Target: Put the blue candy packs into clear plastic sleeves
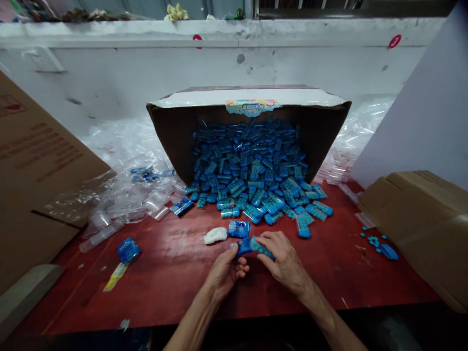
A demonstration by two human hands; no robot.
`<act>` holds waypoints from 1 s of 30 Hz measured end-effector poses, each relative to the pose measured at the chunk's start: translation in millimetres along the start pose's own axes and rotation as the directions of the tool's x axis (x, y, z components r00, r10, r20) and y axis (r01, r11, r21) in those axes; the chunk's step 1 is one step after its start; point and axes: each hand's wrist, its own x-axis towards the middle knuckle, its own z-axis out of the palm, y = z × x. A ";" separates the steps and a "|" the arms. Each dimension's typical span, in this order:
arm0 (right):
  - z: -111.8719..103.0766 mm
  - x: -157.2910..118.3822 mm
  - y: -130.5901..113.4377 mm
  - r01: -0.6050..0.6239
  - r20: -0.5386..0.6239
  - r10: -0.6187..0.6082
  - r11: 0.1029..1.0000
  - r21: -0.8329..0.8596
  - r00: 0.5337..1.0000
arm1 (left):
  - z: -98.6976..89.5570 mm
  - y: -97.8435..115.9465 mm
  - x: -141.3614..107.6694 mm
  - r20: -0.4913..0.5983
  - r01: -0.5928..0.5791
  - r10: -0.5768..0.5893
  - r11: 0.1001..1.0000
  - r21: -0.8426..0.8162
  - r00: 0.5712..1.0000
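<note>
Over the red table, my left hand [227,271] pinches a dark blue wrapper [243,246] between thumb and fingers. My right hand [281,255] grips a small clear pack of blue-green beads [262,247], whose left end meets the wrapper. Just beyond my hands lie a flat blue packet [239,229] and a crumpled white piece [215,235]. Many similar bead packs [256,170] spill from a large open carton [161,131] lying on its side.
Clear plastic sleeves [127,195] are heaped left of the carton. A blue roll [128,250] sits on the red table [164,282]. Loose beads and a blue cap [389,251] lie at the right, beside a cardboard box [420,229]. Another box [40,170] stands left.
</note>
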 end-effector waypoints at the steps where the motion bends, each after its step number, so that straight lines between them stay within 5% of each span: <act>1: 0.4 -0.8 -0.4 0.008 0.003 -0.008 1.000 -0.016 1.000 | 0.8 0.1 -0.5 -0.003 -0.004 0.004 1.000 0.002 1.000; 11: -0.6 -9.4 4.2 0.081 0.050 -0.077 0.994 -0.073 0.996 | 2.8 6.9 -6.5 -0.016 0.074 -0.074 0.997 -0.006 0.997; 23: 7.3 -19.0 14.8 0.186 -0.053 -0.192 0.977 -0.105 0.980 | 4.4 9.3 -10.3 -0.004 0.195 -0.196 0.979 -0.064 0.981; 30: 10.2 -18.4 17.3 0.174 -0.049 -0.172 0.984 0.042 0.984 | 4.6 7.3 -13.3 0.056 0.087 -0.087 0.996 -0.004 0.995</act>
